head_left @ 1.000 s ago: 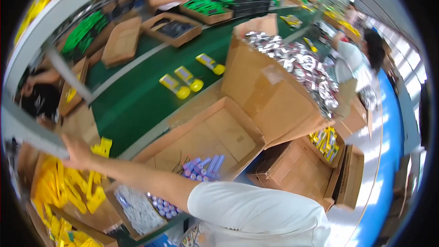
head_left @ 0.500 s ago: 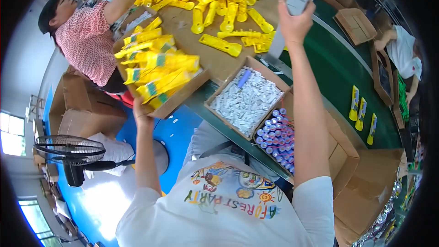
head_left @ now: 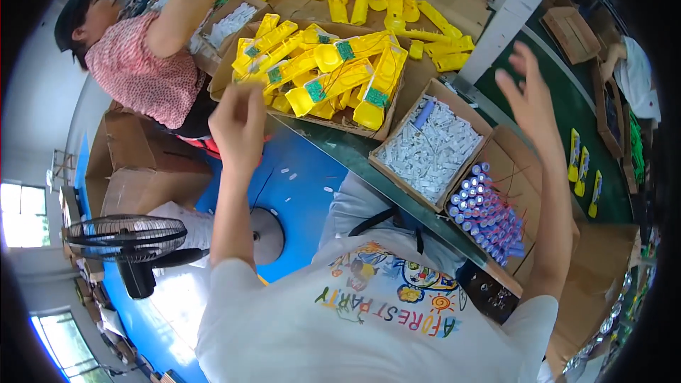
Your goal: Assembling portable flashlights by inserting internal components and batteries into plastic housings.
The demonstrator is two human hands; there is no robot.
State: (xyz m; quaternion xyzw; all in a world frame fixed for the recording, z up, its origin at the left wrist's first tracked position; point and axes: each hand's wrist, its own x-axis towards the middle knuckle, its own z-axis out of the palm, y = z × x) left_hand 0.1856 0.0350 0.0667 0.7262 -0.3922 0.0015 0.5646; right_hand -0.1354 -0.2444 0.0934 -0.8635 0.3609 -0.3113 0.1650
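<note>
Placing that box (head_left: 326, 125) looks done; your right hand (head_left: 534, 105) is spread, empty; can't tell if left hand (head_left: 237, 126) grips. Next likely wants gentle picking.

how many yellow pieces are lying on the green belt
3, in a loose row right of the right forearm: the upper piece, the middle piece and the lowest piece. The arm or the post may hide more on the belt.

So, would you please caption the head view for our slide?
Left hand near boxed yellow parts, right hand near post.
</note>
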